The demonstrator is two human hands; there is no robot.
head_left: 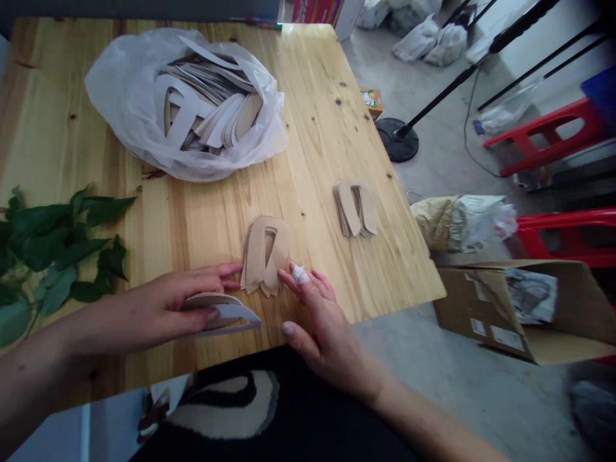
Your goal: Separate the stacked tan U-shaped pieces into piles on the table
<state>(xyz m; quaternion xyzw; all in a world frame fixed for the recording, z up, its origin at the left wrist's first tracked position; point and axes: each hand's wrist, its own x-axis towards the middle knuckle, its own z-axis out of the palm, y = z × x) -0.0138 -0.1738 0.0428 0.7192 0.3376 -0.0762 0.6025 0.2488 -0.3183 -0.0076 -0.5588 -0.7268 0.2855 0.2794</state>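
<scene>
My left hand (187, 301) pinches a few curved cardboard cutouts (243, 316) between thumb and fingers, low over the table's front edge. Its fingertips reach toward the left side of a fanned stack of brown cardboard cutouts (253, 256), each with a slot in the middle. On the stack's right side rest the fingertips of my right hand (322, 321), thumb spread apart, one finger wrapped in white tape. Farther right lies a second, smaller stack of the same cutouts (350, 208). An open white plastic bag (120, 109) full of loose cutouts sits at the back.
The wooden table (327, 128) ends in a slanting right edge. Green leaves (62, 244) lie at the left. Beyond the edge, the floor holds an open cardboard box (481, 314), a stand with a round black base (398, 141), red plastic stools (548, 138) and several bags.
</scene>
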